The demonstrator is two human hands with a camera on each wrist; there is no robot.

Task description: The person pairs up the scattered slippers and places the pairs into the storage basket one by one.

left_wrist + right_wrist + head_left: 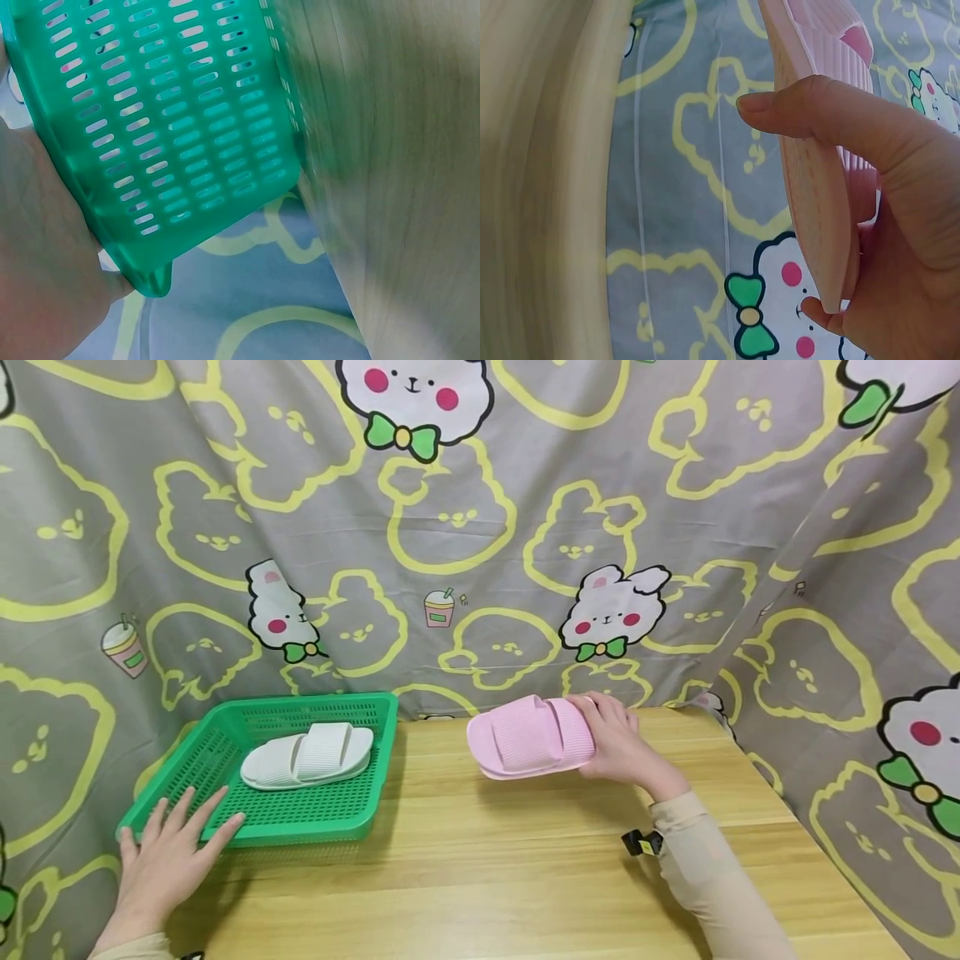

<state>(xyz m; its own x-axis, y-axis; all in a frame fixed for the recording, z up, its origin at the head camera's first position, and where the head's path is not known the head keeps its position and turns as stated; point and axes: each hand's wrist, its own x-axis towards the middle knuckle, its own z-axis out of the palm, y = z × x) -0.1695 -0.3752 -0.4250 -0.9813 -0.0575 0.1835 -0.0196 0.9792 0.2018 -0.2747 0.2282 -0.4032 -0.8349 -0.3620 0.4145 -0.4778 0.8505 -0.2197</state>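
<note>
A pink slipper [525, 739] with ribbed straps is gripped at one end by my right hand [618, 747], held over the back of the table. The right wrist view shows the thumb against the sole of the slipper [814, 202], which is tipped on edge there. My left hand [168, 864] rests with spread, straight fingers over the near left rim of a green plastic basket [315, 833]. Inside that basket lies a white ribbed slipper [318, 756]. The left wrist view has the slotted basket wall [172, 112] beside my hand [45, 247].
A wooden table [465, 885] carries the basket at its left side. Patterned grey curtain [487, 535] hangs close behind the table and along its sides. A small black clip-like piece [641, 842] shows at my right forearm.
</note>
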